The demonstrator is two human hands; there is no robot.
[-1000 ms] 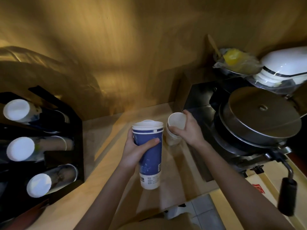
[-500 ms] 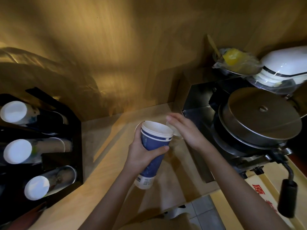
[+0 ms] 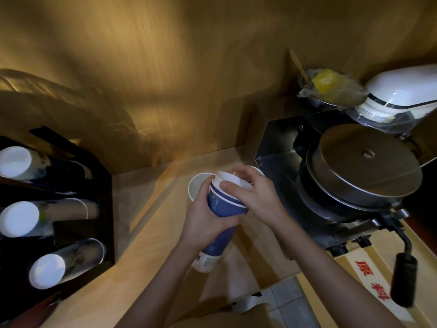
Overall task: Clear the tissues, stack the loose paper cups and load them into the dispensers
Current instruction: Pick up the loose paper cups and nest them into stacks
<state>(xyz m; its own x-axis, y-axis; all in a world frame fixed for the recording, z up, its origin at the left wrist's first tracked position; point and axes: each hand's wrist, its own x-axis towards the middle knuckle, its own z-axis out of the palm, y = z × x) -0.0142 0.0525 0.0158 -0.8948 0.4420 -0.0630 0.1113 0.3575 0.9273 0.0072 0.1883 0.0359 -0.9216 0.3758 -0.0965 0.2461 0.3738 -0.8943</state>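
Stacking is the step right now. The left hand grips the blue cup stack around its middle, tilted above the worktop. The right hand holds a white cup at the stack's top, pushing it in. Another white cup sits just behind. Next, I think, that one needs stacking before filling the dispensers on the left.

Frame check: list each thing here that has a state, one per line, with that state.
Blue cup stack: held tilted above the counter.
Left hand: gripping the stack's side.
Right hand: pressing a cup onto the stack's top.
Loose white cup: open, behind the stack.
Cup dispenser: three tubes all holding cups.
Round metal lid: closed on the machine.
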